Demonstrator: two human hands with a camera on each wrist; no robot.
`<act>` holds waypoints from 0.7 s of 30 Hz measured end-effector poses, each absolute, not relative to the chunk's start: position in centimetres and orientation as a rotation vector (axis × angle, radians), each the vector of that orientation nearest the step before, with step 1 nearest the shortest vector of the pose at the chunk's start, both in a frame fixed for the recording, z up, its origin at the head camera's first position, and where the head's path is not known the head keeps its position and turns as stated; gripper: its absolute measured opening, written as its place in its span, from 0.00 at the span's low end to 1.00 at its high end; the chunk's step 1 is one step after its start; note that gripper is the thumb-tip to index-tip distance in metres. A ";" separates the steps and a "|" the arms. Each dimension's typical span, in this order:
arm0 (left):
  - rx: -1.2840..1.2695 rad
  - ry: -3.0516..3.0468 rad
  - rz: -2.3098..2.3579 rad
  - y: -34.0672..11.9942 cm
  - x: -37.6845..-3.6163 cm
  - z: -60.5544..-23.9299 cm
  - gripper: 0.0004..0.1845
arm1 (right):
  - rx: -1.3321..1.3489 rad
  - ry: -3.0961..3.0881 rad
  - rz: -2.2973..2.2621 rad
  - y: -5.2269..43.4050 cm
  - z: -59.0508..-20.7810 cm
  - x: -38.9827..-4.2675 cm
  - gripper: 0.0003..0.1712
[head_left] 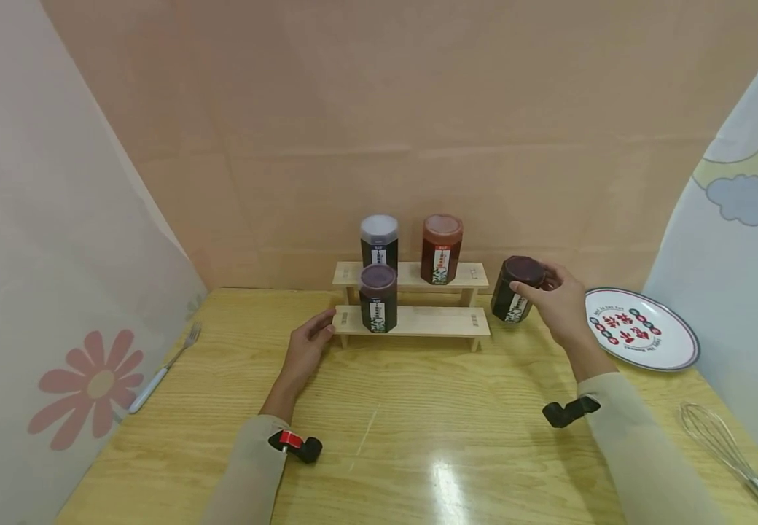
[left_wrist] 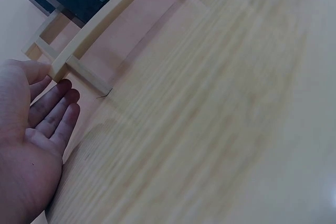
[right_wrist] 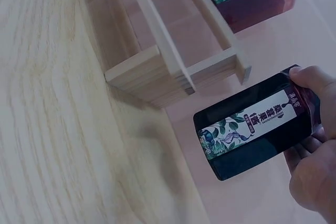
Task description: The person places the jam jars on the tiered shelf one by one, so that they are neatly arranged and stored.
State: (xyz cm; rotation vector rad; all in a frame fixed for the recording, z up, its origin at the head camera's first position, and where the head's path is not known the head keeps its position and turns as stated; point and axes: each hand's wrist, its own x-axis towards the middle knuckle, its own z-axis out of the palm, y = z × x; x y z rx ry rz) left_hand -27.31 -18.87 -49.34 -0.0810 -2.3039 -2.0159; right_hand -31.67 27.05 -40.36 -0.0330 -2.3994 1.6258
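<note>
A small two-step wooden shelf [head_left: 431, 321] stands on the table. My left hand [head_left: 305, 348] pinches the left end of its lower step, thumb against the edge and fingers beneath, as the left wrist view shows. Beyond the shelf's right end my right hand [head_left: 565, 305] grips a dark jar [right_wrist: 252, 124] around its purple-black lid end; the jar tilts slightly, with its label facing me. On the lower step, toward the left, sits a purple-lidded jar [head_left: 377, 299]. The upper step bears a white-lidded jar [head_left: 379, 232], partly hidden behind it, and a red-lidded jar [head_left: 442, 248].
An oval white plate [head_left: 674, 339] with red lettering lies right of my right hand. A whisk [head_left: 720, 441] rests at the table's right edge, a fork [head_left: 165, 368] at the left. Printed cloth hangs on both sides, and a tan backdrop [head_left: 392, 109] stands behind the shelf.
</note>
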 end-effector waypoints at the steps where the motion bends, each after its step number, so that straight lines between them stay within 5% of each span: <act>1: -0.078 -2.305 -2.016 -18.9 -27.3 -49.3 0.22 | -0.032 -2.397 1.629 27.1 -40.2 -31.5 0.45; 21: -0.079 -2.302 -2.018 -18.8 -27.4 -49.5 0.22 | 0.043 -2.399 1.648 24.7 -37.5 -27.4 0.44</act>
